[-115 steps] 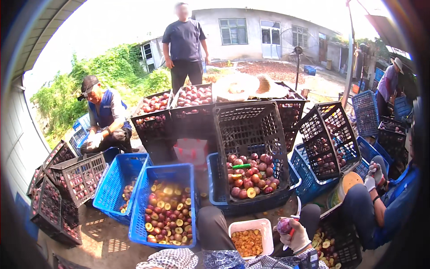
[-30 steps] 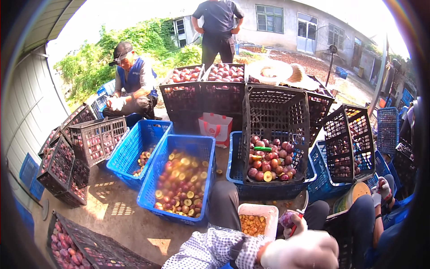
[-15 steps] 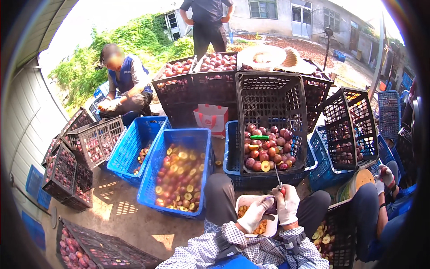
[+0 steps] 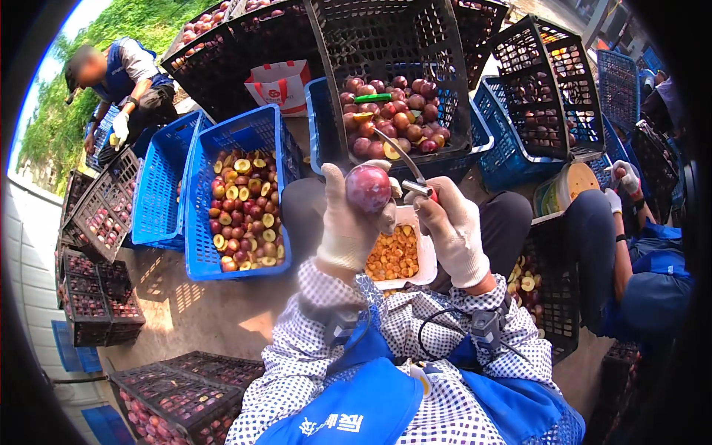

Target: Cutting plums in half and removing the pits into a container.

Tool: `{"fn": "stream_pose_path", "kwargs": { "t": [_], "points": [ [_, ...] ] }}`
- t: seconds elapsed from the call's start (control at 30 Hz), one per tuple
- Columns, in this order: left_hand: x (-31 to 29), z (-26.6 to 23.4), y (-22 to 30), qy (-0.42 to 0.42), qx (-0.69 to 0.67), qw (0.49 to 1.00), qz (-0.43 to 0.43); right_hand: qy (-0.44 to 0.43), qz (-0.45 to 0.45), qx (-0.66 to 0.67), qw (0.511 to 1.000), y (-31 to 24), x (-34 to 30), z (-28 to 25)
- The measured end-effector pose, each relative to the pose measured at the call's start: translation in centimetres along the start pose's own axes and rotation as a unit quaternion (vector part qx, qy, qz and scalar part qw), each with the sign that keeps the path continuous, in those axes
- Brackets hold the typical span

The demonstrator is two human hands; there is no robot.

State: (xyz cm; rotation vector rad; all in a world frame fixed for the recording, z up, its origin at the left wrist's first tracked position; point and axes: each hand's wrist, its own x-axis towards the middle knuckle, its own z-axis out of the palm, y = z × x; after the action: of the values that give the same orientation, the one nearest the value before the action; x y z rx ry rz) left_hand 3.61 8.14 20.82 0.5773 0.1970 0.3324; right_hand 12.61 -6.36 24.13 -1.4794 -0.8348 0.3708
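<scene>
Gripping a plum [image 4: 368, 188], left fingers [image 4: 335, 185] partly hidden, right fingers [image 4: 436, 213] around a knife [image 4: 400, 153], handle mostly covered

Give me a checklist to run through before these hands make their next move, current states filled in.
1. Plum held in the gloved left hand: ok.
2. Curved knife gripped in the gloved right hand: ok.
3. Plum's skin uncut: ok on the side in view; cannot tell for the far side.
4. Left fingers clear of the knife: cannot tell; they look close, and one view does not settle the gap.
5. White tub upright, orange pieces inside: ok.
6. Fruit in the black crate free of other items: not ok; a slim green item lies on it.
</scene>
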Motion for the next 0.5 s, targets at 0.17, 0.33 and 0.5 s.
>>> {"fn": "stream_pose_path", "kwargs": {
  "t": [0.17, 0.33, 0.5],
  "points": [
    [-1.3, -0.4, -3.0, 0.024, 0.244, 0.959, 0.14, 0.041, 0.07, -0.108, 0.991, 1.6, -0.9, 1.7],
    [-2.3, -0.4, -2.1, -0.007, 0.225, 0.973, 0.055, -0.056, 0.224, 0.269, 0.935, 1.7, -1.8, -1.2],
    [-0.6, -2.8, -4.4, 0.001, 0.205, 0.978, -0.031, -0.021, 0.156, 0.102, 0.982, 6.3, -1.3, -1.2]
  ]
}}
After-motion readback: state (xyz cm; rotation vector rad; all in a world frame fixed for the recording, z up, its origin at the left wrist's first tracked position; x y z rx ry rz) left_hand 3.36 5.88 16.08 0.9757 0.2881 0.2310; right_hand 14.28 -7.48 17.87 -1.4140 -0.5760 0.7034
